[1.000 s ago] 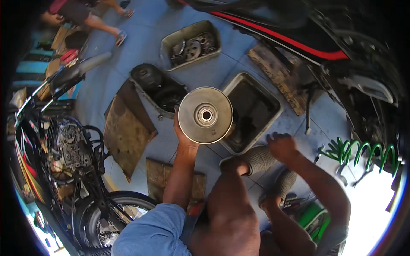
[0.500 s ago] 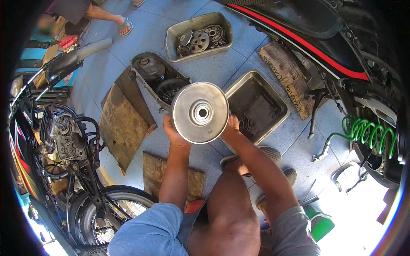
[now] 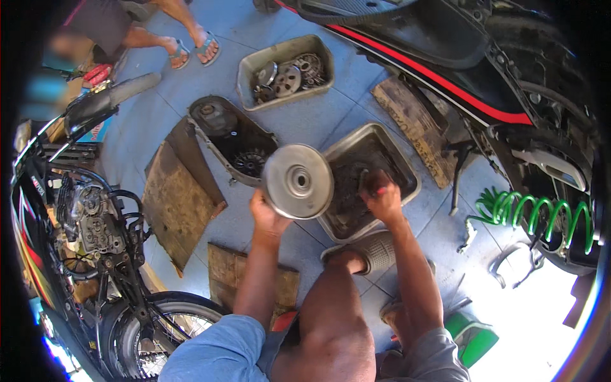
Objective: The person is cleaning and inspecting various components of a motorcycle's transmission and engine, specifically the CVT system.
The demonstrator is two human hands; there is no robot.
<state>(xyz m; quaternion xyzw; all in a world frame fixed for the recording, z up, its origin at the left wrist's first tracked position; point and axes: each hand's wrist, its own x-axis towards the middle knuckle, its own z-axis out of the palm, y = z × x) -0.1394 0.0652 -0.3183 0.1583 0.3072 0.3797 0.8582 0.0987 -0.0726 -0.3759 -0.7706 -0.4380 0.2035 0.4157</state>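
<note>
My left hand (image 3: 268, 212) grips the lower left rim of a silver clutch bell (image 3: 298, 181), a round metal drum with a holed hub in the middle. Its flat face is turned up toward me. Over the shallow metal pan (image 3: 407, 159), my right hand (image 3: 383, 198) is closed on a small red-handled tool (image 3: 381, 190); fingers and blur hide its working end. Dark, wet residue coats the pan's bottom. Just beyond the clutch bell lies an open engine casing (image 3: 219, 129) with a finned fan wheel inside.
A grey tub (image 3: 286, 54) of metal parts stands farther off. Cardboard pieces (image 3: 175, 207) lie on the blue tiles. A stripped motorcycle (image 3: 95, 210) is at left, a red-striped scooter (image 3: 439, 76) at right, with a green coiled hose (image 3: 534, 210). Another person's sandalled feet (image 3: 207, 48) are at upper left.
My right hand has left the clutch bell's rim and moved right over the pan, now with the red-handled tool. The clutch bell stays in my left hand. The other person's feet came further into view.
</note>
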